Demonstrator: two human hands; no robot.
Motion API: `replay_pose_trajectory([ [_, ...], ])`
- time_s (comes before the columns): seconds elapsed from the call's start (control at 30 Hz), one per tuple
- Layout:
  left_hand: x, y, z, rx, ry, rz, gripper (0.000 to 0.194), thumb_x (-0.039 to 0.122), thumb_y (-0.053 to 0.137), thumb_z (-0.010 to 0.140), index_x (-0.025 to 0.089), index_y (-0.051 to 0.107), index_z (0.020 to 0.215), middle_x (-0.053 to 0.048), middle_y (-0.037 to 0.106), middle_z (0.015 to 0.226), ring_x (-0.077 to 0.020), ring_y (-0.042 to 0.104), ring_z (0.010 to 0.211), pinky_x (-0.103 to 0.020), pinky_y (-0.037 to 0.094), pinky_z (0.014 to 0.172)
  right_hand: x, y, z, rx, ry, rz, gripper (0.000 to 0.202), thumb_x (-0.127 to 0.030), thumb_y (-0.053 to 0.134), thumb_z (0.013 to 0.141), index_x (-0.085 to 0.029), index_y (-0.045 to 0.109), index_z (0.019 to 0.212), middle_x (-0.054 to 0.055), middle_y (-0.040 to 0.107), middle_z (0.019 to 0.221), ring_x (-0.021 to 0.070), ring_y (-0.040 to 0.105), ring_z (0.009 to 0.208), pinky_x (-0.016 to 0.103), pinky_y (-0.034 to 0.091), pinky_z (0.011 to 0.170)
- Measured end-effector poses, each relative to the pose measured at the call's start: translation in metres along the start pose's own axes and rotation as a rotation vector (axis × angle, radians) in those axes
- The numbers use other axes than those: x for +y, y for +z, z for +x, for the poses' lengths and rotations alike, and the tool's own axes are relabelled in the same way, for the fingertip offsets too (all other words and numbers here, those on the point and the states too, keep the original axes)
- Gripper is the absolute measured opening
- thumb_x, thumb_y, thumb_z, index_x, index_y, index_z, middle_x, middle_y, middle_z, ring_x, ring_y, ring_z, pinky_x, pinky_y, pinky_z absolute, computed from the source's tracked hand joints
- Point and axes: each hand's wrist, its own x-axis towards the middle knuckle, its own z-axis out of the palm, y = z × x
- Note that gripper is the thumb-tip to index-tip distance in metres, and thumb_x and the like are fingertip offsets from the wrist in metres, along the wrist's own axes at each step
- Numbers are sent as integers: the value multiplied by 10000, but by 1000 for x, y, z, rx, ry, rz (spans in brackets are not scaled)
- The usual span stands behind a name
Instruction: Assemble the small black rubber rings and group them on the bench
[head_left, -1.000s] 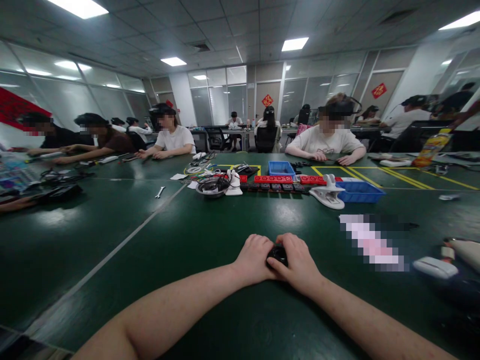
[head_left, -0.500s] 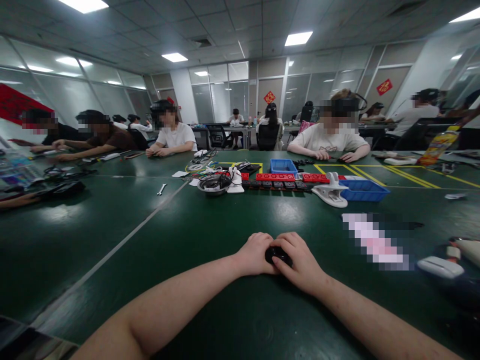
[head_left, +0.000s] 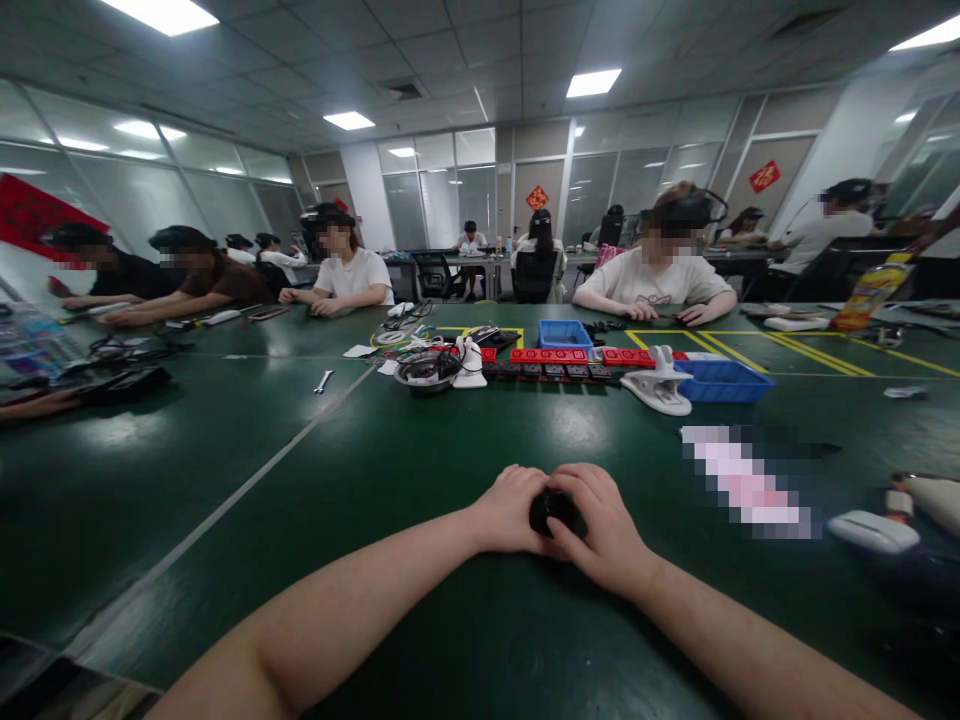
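At far left in my head view, a co-worker's forearm (head_left: 46, 405) reaches in beside black devices and cables (head_left: 124, 388) on the dark green tabletop (head_left: 315, 510). A small silver metal wrench (head_left: 323, 382) lies to the left of a round metal bowl (head_left: 427, 372) holding dark cable. At centre, near the table's close side, my bare left hand (head_left: 511, 508) curls its fingers around the left side of a small rounded black object (head_left: 553, 512). My bare right hand (head_left: 600, 522) closes from the other side, fingers bent over its top and thumb against its near face. Beyond them stands a row of red-and-black blocks (head_left: 551, 363), with a white plastic clip-like stand (head_left: 658, 385) touching or overlapping a blue plastic tray (head_left: 721, 383). At right, a white rounded case (head_left: 874, 532) rests on the table.
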Motion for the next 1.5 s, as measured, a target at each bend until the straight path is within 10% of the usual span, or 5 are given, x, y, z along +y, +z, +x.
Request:
replay_pose_trajectory([
  [0.2,13,0,-4,76,-127,84,680,642,663,470,186,486,943,-30,521,897,-229,500,904,-489,222,995,6,7,2,-86,220,-53,366,-502,514,738,-171,482,890,72,534,845,225,488,780,379,394,697],
  [0.5,13,0,-1,54,-180,135,403,470,640,612,185,543,879,-24,546,864,-211,507,885,-452,254,984,5,8,6,-151,289,-128,213,-346,575,731,-184,543,867,49,533,832,208,484,789,363,393,708],
  [1.0,-17,1,5,-52,13,56,326,454,660,634,193,594,817,-4,534,862,-183,498,856,-314,358,803,2,1,3,-181,-88,141,244,-47,389,682,-217,564,678,-13,639,886,173,530,988,489,188,1017],
  [1.13,-12,-2,5,-62,2,70,410,513,638,636,210,572,904,-8,534,860,-200,500,863,-335,362,803,1,0,1,-120,-105,103,272,-90,411,706,-217,565,891,29,607,1001,207,479,1057,507,194,1009],
  [1.5,11,0,-3,76,-174,97,669,629,661,498,199,473,975,-32,518,942,-237,486,951,-490,200,1003,15,11,1,-60,289,-48,285,-427,542,733,-183,470,860,53,534,820,208,507,760,354,418,676],
])
